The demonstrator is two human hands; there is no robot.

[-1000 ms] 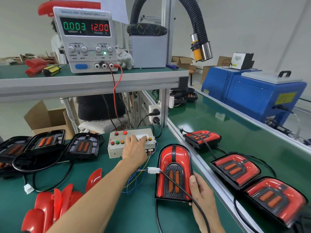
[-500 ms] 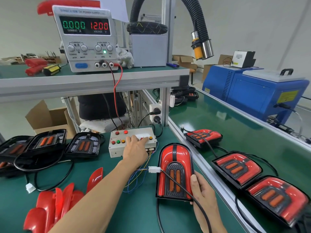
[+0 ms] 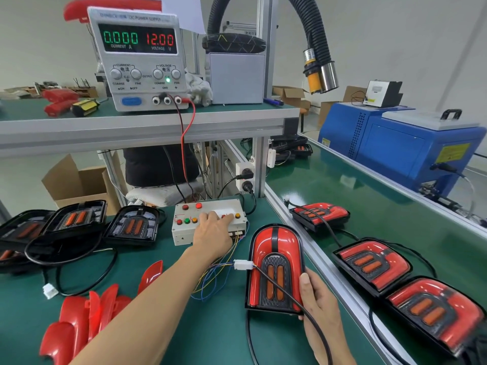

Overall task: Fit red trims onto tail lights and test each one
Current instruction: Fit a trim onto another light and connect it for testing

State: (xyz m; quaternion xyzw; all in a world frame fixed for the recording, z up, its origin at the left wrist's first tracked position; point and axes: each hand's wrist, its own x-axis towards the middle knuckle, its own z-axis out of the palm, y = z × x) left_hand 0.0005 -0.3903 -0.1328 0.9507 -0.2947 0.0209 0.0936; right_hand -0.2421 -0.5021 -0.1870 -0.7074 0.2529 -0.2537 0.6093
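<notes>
Testing step — left hand [image 3: 210, 233] lies flat-fingered on the button box [image 3: 208, 221], right hand [image 3: 317, 302] grips the trimmed tail light [image 3: 275, 267] just beside it, unlit — next, press a test button.

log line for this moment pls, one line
step: testing | left hand: fingers on white button box | right hand: holds red-trimmed black tail light | supply display: 0.000 A, 12.00 V

Left hand [image 3: 213, 230] covers part of the button box [image 3: 208, 222] top; which button it presses: can't tell. Nearest finished tail light [image 3: 434, 312] cut off at btm-right edge. Red trims [image 3: 79, 320] pile cropped at btm.
</notes>
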